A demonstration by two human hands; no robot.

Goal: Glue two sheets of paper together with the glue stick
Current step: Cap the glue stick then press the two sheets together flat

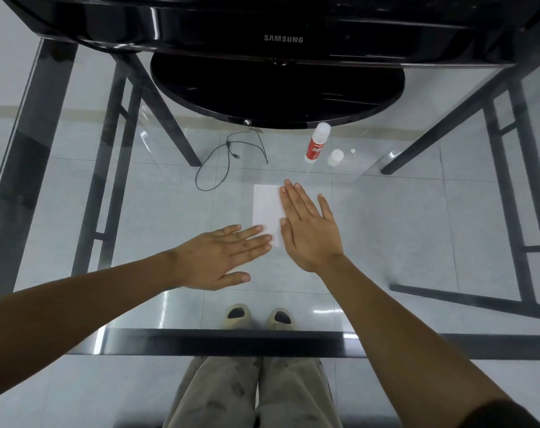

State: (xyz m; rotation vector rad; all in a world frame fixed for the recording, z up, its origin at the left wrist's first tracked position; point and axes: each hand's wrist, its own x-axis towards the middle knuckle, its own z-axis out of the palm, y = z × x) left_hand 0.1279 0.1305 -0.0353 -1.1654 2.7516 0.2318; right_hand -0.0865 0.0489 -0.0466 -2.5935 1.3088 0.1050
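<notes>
A small white sheet of paper point(266, 208) lies flat on the glass table top point(386, 236). My right hand point(309, 230) rests palm down over its right part, fingers straight and together. My left hand point(222, 256) lies flat beside it, fingertips touching the paper's lower left corner. Whether one or two sheets lie there I cannot tell. The glue stick point(316, 143), red and white with a white cap on, stands upright beyond the paper, apart from both hands. A round white reflection or cap point(336, 157) shows just right of it.
A black monitor point(281, 32) on a round black base point(278, 88) stands at the back of the table. A black cable point(228, 162) lies on the floor under the glass. Dark table legs point(506, 168) frame both sides. The table's front edge point(262, 342) runs near my legs.
</notes>
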